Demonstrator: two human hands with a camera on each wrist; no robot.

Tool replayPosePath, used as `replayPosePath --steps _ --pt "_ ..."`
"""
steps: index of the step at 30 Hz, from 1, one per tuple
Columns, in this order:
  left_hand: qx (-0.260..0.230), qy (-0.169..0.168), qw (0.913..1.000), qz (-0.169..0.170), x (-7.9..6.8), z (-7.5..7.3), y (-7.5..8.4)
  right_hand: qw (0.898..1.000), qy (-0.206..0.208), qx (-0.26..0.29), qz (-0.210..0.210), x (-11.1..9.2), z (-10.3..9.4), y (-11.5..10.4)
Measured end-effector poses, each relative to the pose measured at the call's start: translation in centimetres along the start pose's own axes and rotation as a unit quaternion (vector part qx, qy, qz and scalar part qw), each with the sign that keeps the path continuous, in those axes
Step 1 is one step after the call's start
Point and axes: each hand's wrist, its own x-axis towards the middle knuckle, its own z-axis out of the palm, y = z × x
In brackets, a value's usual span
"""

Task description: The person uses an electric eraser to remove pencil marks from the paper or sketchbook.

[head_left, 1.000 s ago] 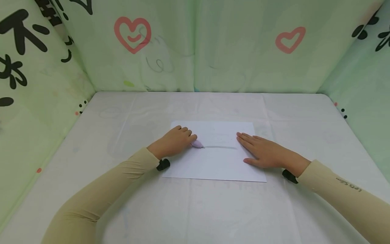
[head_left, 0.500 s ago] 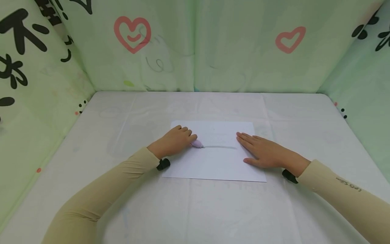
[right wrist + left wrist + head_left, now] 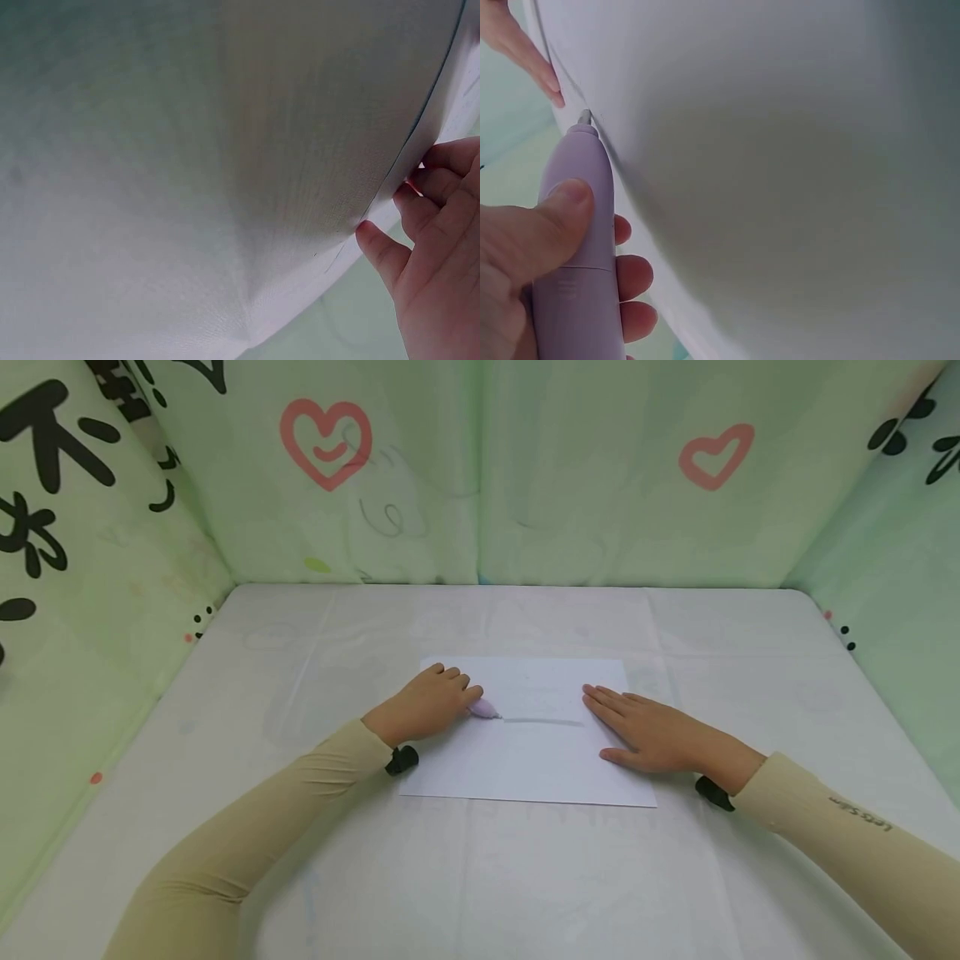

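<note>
My left hand [image 3: 426,702] grips a thick, lavender pen-shaped tool [image 3: 483,708] over the left part of a white sheet of paper [image 3: 525,768]. In the left wrist view the thumb lies along the tool's rounded body, with the other fingers curled round its far side. Its narrow grey tip points at the left end of a grey line [image 3: 543,722] that runs across the paper. My right hand [image 3: 652,735] rests flat on the sheet's right side, fingers extended and thumb apart, near the line's right end.
A white cloth [image 3: 360,877] covers the table under the paper. Green curtains [image 3: 570,485] with red hearts and black lettering enclose the back and sides. A black wrist camera [image 3: 402,761] sits under the left wrist, another black camera [image 3: 714,793] under the right.
My left hand has shifted slightly away from me with the lavender tool, whose tip now sits just off the line's left end. The right hand and the paper have stayed put.
</note>
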Motion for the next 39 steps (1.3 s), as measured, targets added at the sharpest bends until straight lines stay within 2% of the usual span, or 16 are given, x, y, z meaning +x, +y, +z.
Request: replayPosePath --steps 13,18,23,27,34,39 --pt "-0.012 -0.017 0.9998 0.006 0.14 0.04 0.19 1.000 0.000 -0.002 0.000 -0.03 0.12 0.07" --pt "-0.008 -0.006 0.9999 -0.003 0.16 0.10 0.09 1.000 0.001 0.000 0.000 -0.05 0.15 0.06" --pt "-0.006 0.001 0.9999 0.014 0.26 0.28 0.07 1.000 0.007 -0.001 -0.004 -0.12 -0.02 -0.07" --pt "0.007 0.004 0.9999 0.006 0.31 0.30 0.04 1.000 0.005 0.001 -0.002 -0.09 -0.10 -0.13" --pt "-0.007 -0.009 0.9998 0.017 0.25 0.04 0.17 1.000 0.001 -0.002 -0.002 -0.03 -0.05 -0.05" --pt "0.005 -0.014 0.9999 0.004 0.29 0.16 0.15 1.000 -0.001 0.000 0.000 0.03 0.01 -0.02"
